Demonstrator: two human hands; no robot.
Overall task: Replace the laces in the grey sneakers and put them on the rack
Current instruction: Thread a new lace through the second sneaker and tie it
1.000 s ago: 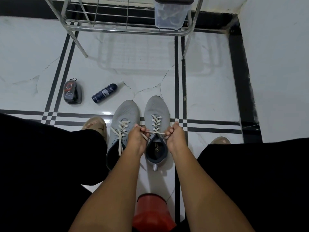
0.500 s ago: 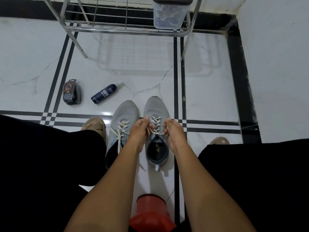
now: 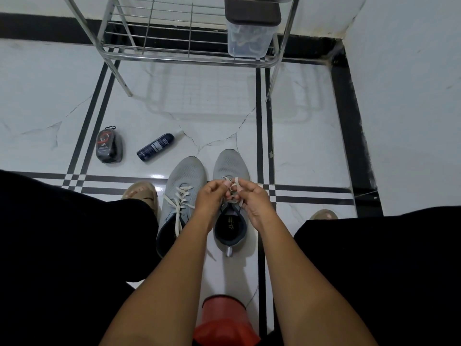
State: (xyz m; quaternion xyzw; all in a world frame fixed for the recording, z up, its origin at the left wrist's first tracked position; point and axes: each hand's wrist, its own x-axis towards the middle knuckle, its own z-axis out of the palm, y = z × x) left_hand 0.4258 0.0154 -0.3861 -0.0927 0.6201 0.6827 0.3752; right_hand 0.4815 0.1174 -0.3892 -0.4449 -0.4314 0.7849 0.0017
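Two grey sneakers stand side by side on the white floor, toes pointing away from me. The left sneaker (image 3: 185,181) has cream laces threaded through it, with loose ends hanging. Over the right sneaker (image 3: 230,163), my left hand (image 3: 208,198) and my right hand (image 3: 252,199) meet above the tongue. Both pinch the cream lace (image 3: 235,182), which loops between my fingertips. The lacing under my hands is mostly hidden. A metal wire rack (image 3: 189,58) stands at the back.
On the rack's right end sits a clear plastic container (image 3: 249,38) with a dark lid. A dark shoe-polish sponge (image 3: 109,146) and a navy spray bottle (image 3: 157,147) lie on the floor to the left. A red stool (image 3: 224,320) is below me. A white wall closes the right.
My hands have come together from a wide pull to a close pinch over the right sneaker's tongue, and the lace now forms a small loop at my fingertips.
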